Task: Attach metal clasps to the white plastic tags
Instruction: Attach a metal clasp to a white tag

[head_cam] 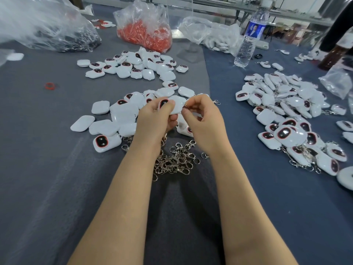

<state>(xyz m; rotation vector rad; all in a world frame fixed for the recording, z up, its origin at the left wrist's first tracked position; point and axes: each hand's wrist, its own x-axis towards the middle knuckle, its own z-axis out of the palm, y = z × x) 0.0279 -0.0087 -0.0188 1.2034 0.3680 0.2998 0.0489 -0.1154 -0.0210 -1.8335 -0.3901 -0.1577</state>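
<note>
While the left hand [155, 116] grips a tag [174, 107] between thumb and curled fingers, the right hand [202, 116] pinches a clasp [185, 106] at the tag's edge, above the clasp pile [175, 159].

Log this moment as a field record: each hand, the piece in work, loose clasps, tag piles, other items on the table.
left hand: holds a white tag
right hand: pinches a metal clasp at the tag's edge
loose clasps: heap on the cloth, under the wrists
bare tags: piles left of and beyond the hands
clasped tags: large pile at right
other: water bottle, bag of red parts, red ring
</note>
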